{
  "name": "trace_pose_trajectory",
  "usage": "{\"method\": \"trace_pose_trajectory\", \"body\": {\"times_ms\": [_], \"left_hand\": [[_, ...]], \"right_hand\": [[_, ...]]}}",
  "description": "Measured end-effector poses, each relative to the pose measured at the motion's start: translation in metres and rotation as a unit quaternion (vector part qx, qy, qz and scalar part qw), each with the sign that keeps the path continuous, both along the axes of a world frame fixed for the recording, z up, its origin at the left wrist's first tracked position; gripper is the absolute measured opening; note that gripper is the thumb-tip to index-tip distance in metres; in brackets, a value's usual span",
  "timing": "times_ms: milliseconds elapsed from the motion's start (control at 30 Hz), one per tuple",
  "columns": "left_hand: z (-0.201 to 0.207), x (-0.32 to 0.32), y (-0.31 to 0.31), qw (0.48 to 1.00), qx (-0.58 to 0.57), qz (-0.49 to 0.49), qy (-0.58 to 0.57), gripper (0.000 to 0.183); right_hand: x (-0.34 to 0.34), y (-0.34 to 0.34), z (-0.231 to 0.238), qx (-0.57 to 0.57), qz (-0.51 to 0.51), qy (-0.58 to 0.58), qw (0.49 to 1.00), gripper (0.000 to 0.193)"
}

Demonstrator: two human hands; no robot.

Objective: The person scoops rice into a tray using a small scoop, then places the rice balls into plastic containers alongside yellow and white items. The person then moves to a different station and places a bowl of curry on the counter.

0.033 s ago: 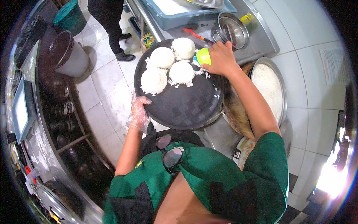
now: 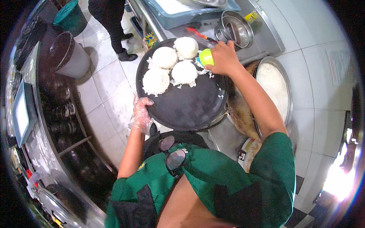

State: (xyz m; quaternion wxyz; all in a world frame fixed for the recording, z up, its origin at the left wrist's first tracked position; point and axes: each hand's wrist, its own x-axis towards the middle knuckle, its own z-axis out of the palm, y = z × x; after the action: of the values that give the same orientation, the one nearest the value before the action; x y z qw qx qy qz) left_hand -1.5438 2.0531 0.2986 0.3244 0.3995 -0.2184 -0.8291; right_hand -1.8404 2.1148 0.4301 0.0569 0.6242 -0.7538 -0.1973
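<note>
The person stands over a round black tray (image 2: 190, 110) that the left hand (image 2: 141, 114), in a thin clear plastic glove, grips by its near-left rim, fingers curled over the edge. On the far half of the tray sit 4 white rice mounds (image 2: 171, 68), domed and close together, with loose grains scattered round them. The right hand (image 2: 224, 59) is bare and closed around a small yellow-green cup (image 2: 206, 57), held mouth-down or tilted at the tray's far-right edge, just beside the nearest mound; whether the cup is full or emptied I cannot tell from here.

To my eye the step in hand is moulding rice portions onto the tray, with a 5th about to be turned out or just pressed. The near half of the tray is bare, so there is room for more. The big rice pot (image 2: 273, 87) stands open just right of the tray, under the right forearm, so the next move likely calls for a clean lift of the cup, then a short swing to the pot for a refill, while the gloved hand holds the tray level.

Beyond the tray, a steel bowl (image 2: 237, 32) rests on the metal counter (image 2: 266, 41). Another person's dark legs (image 2: 110, 19) stand on the tiled floor at the far left.
</note>
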Motion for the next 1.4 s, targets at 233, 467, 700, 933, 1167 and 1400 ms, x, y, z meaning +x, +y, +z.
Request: {"method": "trace_pose_trajectory", "body": {"times_ms": [233,467,700,933,1167,1400], "left_hand": [[-0.01,-0.002,-0.004,0.999,-0.023,0.012,-0.039,0.053],[-0.025,0.002,-0.002,0.994,-0.042,0.036,-0.097,0.036],[-0.02,0.0,-0.001,0.995,-0.048,0.011,-0.093,0.04],[-0.027,0.002,0.0,0.993,-0.041,0.027,-0.103,0.055],[-0.02,0.002,0.002,0.987,-0.025,0.026,-0.155,0.057],[-0.022,0.005,0.004,0.994,-0.06,0.01,-0.091,0.038]], "right_hand": [[-0.009,0.002,0.001,-0.025,0.016,-0.008,1.0,0.06],[-0.015,0.007,-0.005,-0.072,0.032,-0.023,0.997,0.041],[-0.023,0.009,-0.017,-0.087,0.069,0.009,0.994,0.028],[-0.028,0.011,-0.017,-0.124,0.111,0.041,0.985,0.021],[-0.026,0.006,-0.009,-0.137,0.133,0.06,0.98,0.017],[-0.027,0.002,0.008,-0.121,0.098,0.021,0.988,0.028]]}}
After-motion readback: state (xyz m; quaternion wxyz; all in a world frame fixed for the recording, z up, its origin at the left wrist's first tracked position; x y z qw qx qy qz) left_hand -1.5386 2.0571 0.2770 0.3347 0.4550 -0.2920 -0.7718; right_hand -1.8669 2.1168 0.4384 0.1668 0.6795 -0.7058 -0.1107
